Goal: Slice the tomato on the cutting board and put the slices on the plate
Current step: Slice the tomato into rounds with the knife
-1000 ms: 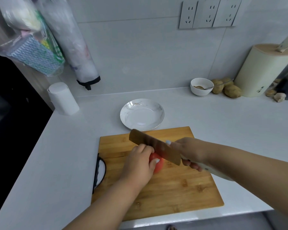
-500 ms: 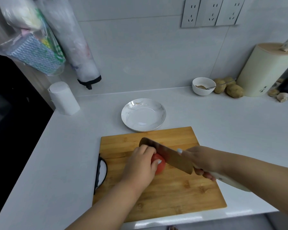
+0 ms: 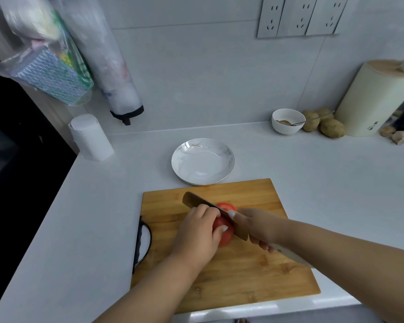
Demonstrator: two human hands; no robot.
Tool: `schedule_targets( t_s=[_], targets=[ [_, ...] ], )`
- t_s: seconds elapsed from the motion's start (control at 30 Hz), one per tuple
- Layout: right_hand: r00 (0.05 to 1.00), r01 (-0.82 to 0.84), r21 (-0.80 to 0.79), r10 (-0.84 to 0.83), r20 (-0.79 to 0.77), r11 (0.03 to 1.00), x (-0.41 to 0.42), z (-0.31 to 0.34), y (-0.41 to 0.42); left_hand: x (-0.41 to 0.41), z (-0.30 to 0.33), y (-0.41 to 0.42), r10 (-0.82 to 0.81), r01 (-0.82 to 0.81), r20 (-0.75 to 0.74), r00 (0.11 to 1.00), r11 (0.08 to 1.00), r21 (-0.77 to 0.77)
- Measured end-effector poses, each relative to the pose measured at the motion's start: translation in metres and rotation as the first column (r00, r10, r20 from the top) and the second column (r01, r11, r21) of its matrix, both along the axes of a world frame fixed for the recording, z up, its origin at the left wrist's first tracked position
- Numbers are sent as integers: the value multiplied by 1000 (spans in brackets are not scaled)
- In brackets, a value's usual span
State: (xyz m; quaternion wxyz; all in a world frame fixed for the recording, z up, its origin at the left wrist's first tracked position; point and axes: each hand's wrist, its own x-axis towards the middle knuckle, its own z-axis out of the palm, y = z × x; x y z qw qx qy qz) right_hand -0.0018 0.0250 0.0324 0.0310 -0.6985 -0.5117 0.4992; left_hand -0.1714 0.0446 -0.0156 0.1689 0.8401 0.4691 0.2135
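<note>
Left hand [image 3: 197, 231]: curls over the tomato [image 3: 224, 231], fingers and thumb gripping it, so it cannot roll under the blade.
Right hand [image 3: 254, 226]: wraps the knife [image 3: 210, 209] handle, forefinger laid along the spine, likely to steady the cut.
Knife: the blade runs slantwise across the tomato, just beside the left fingertips; red shows on both sides of it, so the cut seems under way.
Tomato: sits mid-board [image 3: 243, 273], partly hidden by both hands; how deep the blade sits cannot be told.
Board: lies near the counter's front edge, giving a flat base for cutting.
Plate [image 3: 184, 155]: stands just beyond the board's far edge, bare, within easy reach for slices.
Progress: early, judging by the bare plate.
</note>
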Motion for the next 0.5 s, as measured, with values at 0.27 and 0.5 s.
schedule_targets(
  t_s=[0.27, 0.5],
  targets=[
    [994, 79, -17, -80, -75, 997, 3, -3, -1, 1, 2, -3, 18, -18, -8, 1000, 1000, -15],
    [996, 40, 1, -40, -77, 999, 5, -3, -2, -2, 6, -4, -2, 1, -23, 1000, 1000, -25]
  ],
)
